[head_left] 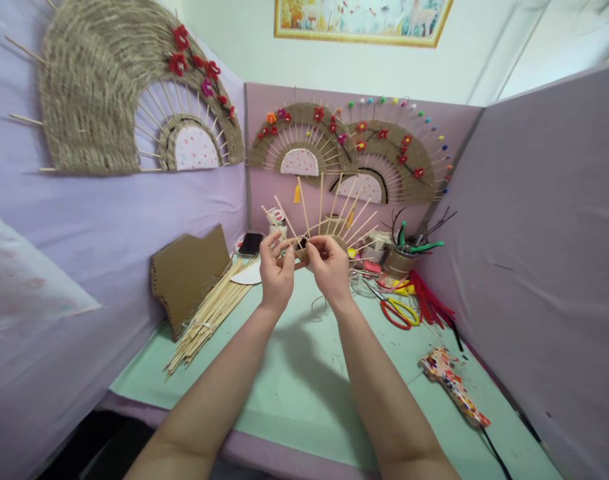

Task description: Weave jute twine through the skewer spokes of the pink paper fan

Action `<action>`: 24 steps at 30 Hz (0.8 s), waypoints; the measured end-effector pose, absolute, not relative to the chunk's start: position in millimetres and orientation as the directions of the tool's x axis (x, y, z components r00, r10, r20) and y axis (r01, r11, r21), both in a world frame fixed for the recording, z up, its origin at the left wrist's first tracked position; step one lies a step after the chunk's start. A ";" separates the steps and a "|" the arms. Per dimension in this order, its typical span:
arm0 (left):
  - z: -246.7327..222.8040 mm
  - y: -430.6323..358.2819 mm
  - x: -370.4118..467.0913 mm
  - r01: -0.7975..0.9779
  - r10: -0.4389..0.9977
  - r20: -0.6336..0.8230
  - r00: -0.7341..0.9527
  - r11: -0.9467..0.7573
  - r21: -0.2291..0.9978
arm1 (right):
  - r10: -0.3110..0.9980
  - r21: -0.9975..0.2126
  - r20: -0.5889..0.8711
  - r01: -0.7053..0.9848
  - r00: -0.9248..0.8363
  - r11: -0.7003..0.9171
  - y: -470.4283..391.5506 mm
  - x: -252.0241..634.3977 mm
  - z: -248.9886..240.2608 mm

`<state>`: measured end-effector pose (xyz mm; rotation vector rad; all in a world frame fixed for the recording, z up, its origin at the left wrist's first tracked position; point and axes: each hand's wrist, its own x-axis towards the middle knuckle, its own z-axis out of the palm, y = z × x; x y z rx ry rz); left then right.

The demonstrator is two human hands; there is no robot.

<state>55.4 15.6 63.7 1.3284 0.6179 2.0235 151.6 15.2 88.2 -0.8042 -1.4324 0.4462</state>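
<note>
Above the middle of the table I hold up a half-round fan frame of thin wooden sticks, spread like rays from a brown woven base. My left hand grips its left end, fingers closed around the lower sticks. The thumb and forefinger of my right hand pinch close to the base, left of the fan's middle. A small dark spot shows between my fingertips; I cannot make out what it is. A thin strand dangles below my hands. Part of the base is hidden behind my right hand.
Left lie a bundle of sticks, cardboard, a white half-disc and a phone. Right are scissors, red pipe cleaners, green-handled pliers and a glue gun with a cord. Finished fans hang on the partitions.
</note>
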 end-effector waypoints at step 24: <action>55.0 6.9 61.4 -0.207 0.720 0.608 -0.333 -0.685 0.698 | 0.732 -0.798 0.601 0.281 0.319 0.533 14.7 190.4 39.7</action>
